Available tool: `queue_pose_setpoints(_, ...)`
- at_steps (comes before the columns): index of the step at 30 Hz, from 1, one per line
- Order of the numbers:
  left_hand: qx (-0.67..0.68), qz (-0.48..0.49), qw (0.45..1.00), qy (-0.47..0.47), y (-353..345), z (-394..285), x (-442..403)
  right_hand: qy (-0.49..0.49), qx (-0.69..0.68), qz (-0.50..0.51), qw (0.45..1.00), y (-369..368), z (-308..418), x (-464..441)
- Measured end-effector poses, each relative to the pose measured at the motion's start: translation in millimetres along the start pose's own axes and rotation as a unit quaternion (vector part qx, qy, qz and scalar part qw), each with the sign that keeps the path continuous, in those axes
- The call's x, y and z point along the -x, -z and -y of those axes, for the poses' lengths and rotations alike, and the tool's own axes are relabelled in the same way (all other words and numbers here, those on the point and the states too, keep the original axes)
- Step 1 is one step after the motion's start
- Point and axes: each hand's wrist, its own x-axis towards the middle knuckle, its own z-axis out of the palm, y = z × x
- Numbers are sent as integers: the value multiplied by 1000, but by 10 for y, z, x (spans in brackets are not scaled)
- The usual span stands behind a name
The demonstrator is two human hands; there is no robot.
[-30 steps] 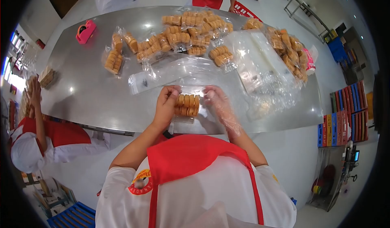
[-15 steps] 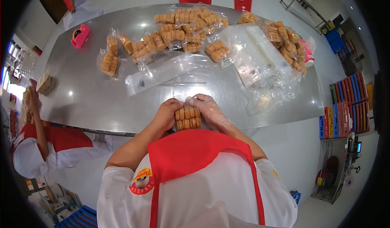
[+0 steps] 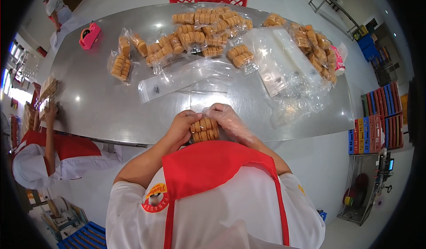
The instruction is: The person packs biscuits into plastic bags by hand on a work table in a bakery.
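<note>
A clear bag of round cookies (image 3: 205, 130), stacked in two rows, is held at the table's near edge, close to my apron. My left hand (image 3: 182, 124), bare, pinches the bag's top at its left side. Opposite it, my right hand (image 3: 224, 117) in a thin clear glove grips the gathered plastic at the top right. Both sets of fingertips nearly meet above the cookies. Just beyond my hands lie flat clear plastic bags (image 3: 166, 84) on the steel table (image 3: 97, 111).
Filled cookie bags (image 3: 191, 37) pile up along the far side, with more bags (image 3: 315, 49) at the right. A stack of empty plastic bags (image 3: 284, 58) lies beside them. A pink tape dispenser (image 3: 90, 36) stands at far left. A co-worker (image 3: 49, 156) works at the left edge.
My hands stay at the bag's top while the cookie bag tilts slightly. The co-worker at left has reached toward a pack at the table edge. A red crate now shows behind the table.
</note>
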Motion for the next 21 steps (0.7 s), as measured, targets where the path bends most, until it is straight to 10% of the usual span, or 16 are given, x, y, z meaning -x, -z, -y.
queue_pose_setpoints(12,-120,5,991,-65,-167,-118,161,167,130,-69,975,114,-135,-60)
queue_pose_setpoints(21,-109,-3,993,-33,-2,-55,131,22,5,46,999,119,-240,-83)
